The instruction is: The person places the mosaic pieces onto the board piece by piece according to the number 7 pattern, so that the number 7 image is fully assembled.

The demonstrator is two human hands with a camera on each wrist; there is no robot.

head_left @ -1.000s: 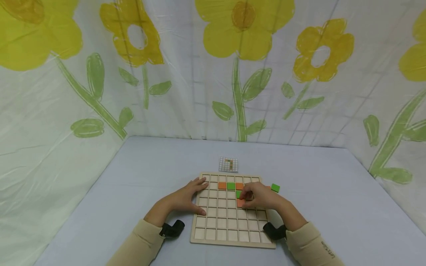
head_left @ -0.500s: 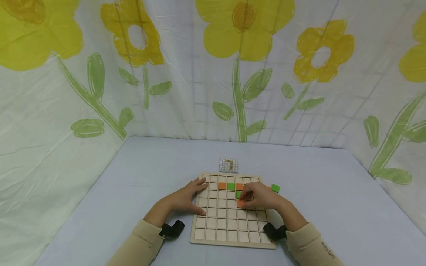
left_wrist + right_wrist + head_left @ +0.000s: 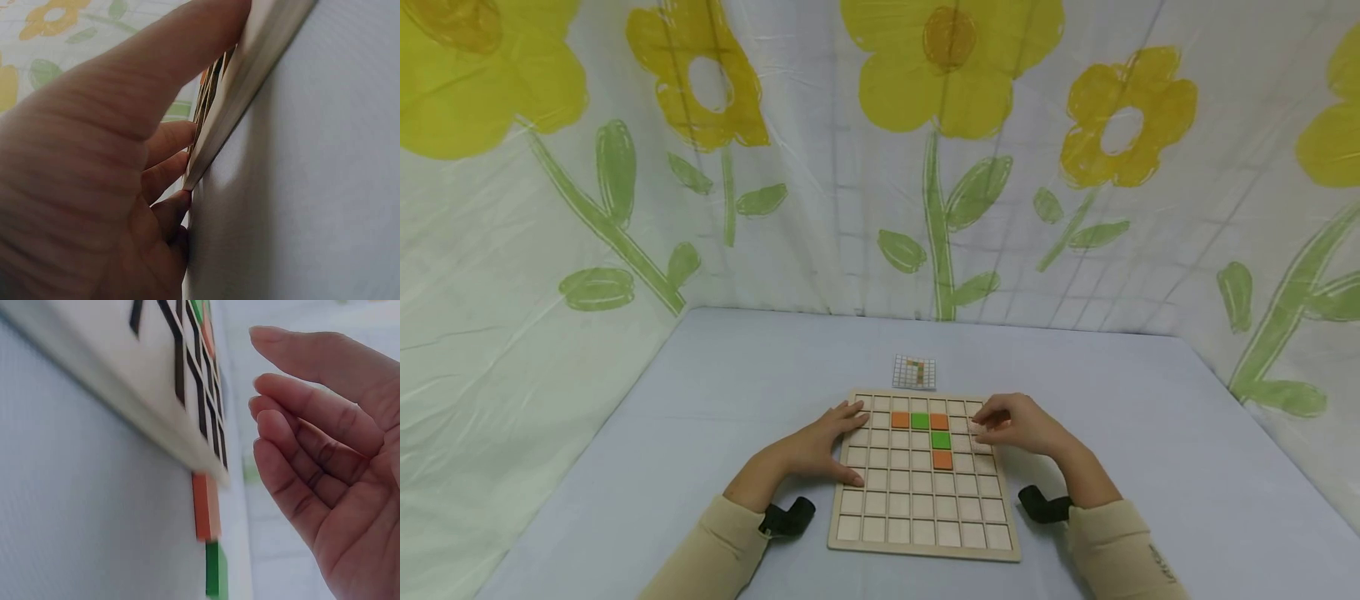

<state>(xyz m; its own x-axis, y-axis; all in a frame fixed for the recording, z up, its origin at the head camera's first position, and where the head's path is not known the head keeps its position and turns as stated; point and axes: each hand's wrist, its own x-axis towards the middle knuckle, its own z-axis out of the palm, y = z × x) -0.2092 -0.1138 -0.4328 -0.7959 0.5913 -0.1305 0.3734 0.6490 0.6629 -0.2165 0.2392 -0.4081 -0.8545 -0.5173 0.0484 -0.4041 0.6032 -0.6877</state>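
Right hand (image 3: 1017, 425) hovers empty, fingers loosely apart, over the wooden grid board's (image 3: 925, 546) right edge; loose orange tile (image 3: 205, 514) and green tile (image 3: 216, 570) lie on the table just beyond its fingertips. Left hand (image 3: 820, 448) lies flat, pinning the board's left edge. Pinch one tile by its edges, keep the board pinned.

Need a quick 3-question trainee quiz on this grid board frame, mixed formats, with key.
1. How many coloured tiles sit in the wooden grid board?
2. True or false: the right hand grips a tile.
3. The left hand rests on: A) the board's left edge B) the pattern card C) bare table.

Key: 1. Five: three orange, two green. 2. False; its fingers are relaxed and hold nothing. 3. A.
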